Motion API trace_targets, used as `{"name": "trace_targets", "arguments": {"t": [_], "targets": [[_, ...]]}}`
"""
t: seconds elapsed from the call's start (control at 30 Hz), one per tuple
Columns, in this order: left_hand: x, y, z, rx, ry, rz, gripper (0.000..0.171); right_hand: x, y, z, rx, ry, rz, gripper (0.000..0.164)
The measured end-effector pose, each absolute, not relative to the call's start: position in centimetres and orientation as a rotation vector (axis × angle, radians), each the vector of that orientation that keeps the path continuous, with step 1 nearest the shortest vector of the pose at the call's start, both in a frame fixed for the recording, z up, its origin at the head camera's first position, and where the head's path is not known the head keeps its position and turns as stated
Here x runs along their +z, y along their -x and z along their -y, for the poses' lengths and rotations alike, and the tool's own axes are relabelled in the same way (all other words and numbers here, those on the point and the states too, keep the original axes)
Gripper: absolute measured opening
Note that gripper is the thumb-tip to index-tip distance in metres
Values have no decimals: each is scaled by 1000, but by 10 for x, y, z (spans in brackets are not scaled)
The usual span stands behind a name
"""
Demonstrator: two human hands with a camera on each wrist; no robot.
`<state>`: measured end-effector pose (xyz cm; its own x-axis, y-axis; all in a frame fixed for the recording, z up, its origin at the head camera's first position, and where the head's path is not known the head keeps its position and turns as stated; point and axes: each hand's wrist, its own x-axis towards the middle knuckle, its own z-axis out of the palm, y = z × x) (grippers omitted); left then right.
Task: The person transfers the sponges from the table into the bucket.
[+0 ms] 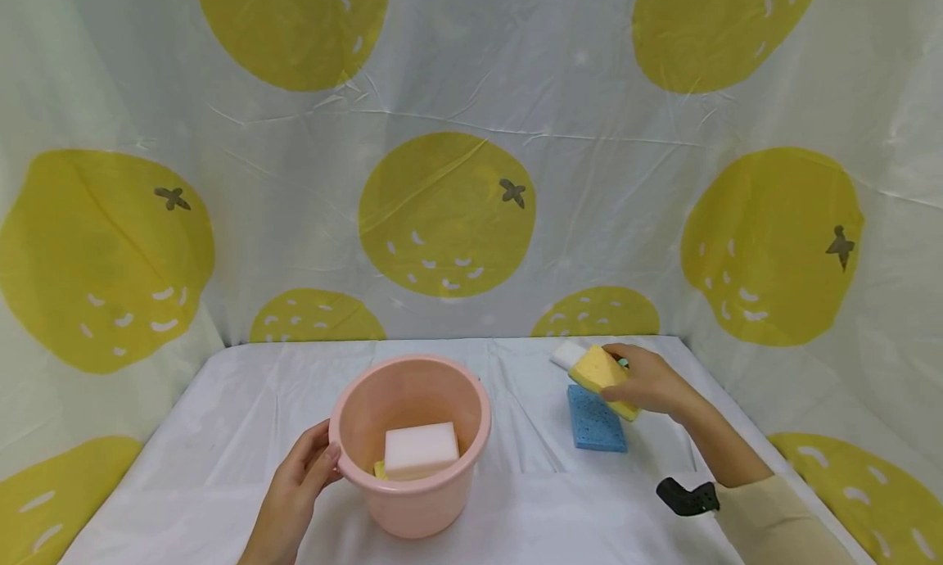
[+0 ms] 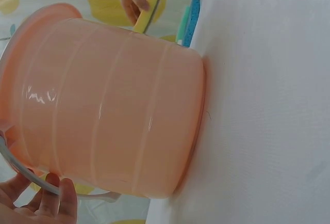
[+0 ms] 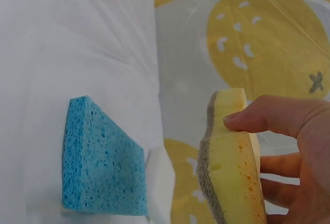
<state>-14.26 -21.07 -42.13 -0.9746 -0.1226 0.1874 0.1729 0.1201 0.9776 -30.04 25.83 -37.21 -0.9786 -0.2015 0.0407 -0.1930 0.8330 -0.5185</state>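
A pink bucket (image 1: 420, 508) stands upright on the table, and my left hand (image 1: 300, 483) grips its rim at the left side, thumb over the edge. In the left wrist view the fingers (image 2: 50, 195) touch the bucket's pale handle (image 2: 23, 170). Inside the bucket lie a white sponge (image 1: 421, 450) and, partly hidden below it, something yellow (image 1: 379, 470). At the right, my right hand (image 1: 656, 381) holds a yellow sponge (image 1: 598, 370) with a grey scouring layer (image 3: 204, 167), raised above a blue sponge (image 1: 595, 422).
Behind the blue sponge, a white block (image 1: 567, 354) lies near the table's back edge. A green strip (image 2: 183, 25) shows beside the blue sponge in the left wrist view. White curtains with yellow fruit prints surround the white-covered table (image 1: 214, 434).
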Motion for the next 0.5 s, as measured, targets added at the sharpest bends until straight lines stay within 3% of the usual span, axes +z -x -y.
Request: {"name": "trace_targets", "arguments": {"t": [0.5], "targets": [[-420, 142, 210, -1935, 51, 2185, 45, -354, 298, -231, -853, 529, -3004, 79]]}}
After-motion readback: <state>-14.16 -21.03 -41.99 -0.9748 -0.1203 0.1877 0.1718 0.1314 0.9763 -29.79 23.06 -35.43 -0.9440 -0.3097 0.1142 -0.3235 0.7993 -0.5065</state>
